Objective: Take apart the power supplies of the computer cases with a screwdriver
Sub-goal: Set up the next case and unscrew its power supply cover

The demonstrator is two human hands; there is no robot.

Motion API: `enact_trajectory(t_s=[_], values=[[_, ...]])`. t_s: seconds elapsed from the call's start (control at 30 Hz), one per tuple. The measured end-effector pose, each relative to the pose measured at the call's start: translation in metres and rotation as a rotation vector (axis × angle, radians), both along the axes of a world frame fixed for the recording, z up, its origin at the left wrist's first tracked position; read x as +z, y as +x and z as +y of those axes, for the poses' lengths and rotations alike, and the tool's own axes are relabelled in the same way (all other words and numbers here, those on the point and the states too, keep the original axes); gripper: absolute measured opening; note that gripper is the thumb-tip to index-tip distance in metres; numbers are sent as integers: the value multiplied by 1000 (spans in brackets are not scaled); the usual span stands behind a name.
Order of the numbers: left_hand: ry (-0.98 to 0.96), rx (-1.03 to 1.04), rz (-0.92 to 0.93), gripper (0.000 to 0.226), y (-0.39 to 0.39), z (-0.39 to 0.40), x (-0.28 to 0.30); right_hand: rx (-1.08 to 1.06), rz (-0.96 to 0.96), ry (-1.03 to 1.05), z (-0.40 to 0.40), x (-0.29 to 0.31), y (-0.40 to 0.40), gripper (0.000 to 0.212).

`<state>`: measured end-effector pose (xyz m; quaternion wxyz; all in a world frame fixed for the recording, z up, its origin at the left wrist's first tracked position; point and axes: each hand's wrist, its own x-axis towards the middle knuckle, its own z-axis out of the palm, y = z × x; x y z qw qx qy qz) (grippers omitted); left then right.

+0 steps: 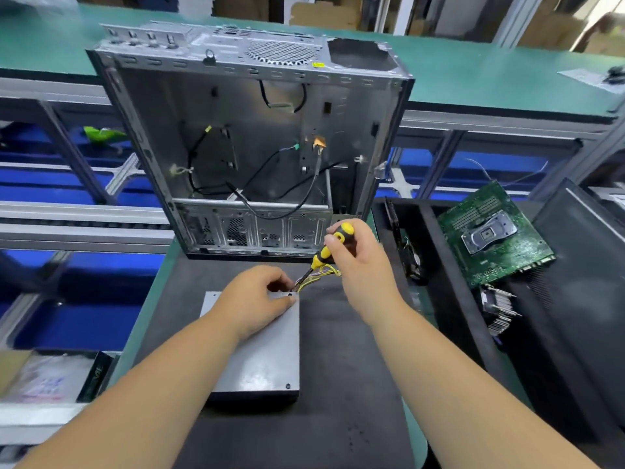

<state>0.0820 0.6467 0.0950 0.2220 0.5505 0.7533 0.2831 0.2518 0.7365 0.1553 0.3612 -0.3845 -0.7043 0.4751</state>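
the right hand (355,255) is wrapped around the yellow and black handle of a screwdriver (329,248), thumb along the side, holding it tilted so the shaft runs down and to the left. the tip comes down at the far right corner of the power supply (263,353), right by a small screw hole there; whether it actually sits in a screw is too small to tell. the left hand (258,299) lies on top of the same far end of the grey box, palm down, fingers bent over the far edge, thumb tip pressed near the corner, steadying it. a bundle of yellow and dark wires (321,277) comes out of the box's far end, just under the screwdriver.

the power supply lies flat on a dark mat (338,418) on the green workbench (473,79). just beyond it stands an open computer case (250,147), mostly stripped, with loose black cables hanging inside. to the right, in a black tray (449,299), rests a green circuit board (493,235) propped at a slant, with a finned metal heatsink (499,309) below it. blue bins (67,319) sit under the bench to the left.
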Motion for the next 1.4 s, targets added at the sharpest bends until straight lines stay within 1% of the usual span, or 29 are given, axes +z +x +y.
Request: enact_trajectory(t_s=[0.1,0.23,0.37,0.47,0.57,0.67,0.73,0.8,0.87,0.93,1.03,1.1,1.13,1.2,1.3,1.4], values=[[6,44,-37,11,-1,-1,-4,-11,-65,46,-1,-3,-4,7],[29,51,-32,11,-3,-2,-6,-8,-49,63,-3,-1,-9,12],[39,34,-29,11,-6,-4,-8,-20,-27,60,-9,-2,-11,11],[54,12,-50,10,-6,-4,-9,-6,-31,98,-14,-1,-14,11],[70,8,-64,8,-9,-3,-8,-13,-81,146,-17,2,-17,13],[66,32,-82,6,-8,-2,-9,25,-179,201,-18,6,-20,12],[61,56,-91,9,-8,-1,-9,46,-246,247,-19,11,-25,13],[60,54,-80,13,-8,0,-10,49,-261,253,-22,13,-31,19],[64,33,-58,15,-7,1,-11,59,-188,191,-25,13,-35,25],[69,16,-51,12,-5,1,-11,87,-38,68,-28,10,-40,25],[81,3,-44,10,-7,0,-11,88,220,-147,-30,3,-51,4],[89,-11,-24,11,-9,0,-11,82,355,-217,-29,0,-59,21],[92,-18,-13,12,-10,-1,-11,84,401,-231,-28,0,-61,25],[91,-24,0,14,-10,-2,-11,101,458,-243,-26,1,-63,24],[84,-34,10,16,-9,-2,-11,129,499,-279,-23,1,-64,17],[78,-44,13,18,-9,-1,-12,158,523,-288,-23,-1,-66,18]])
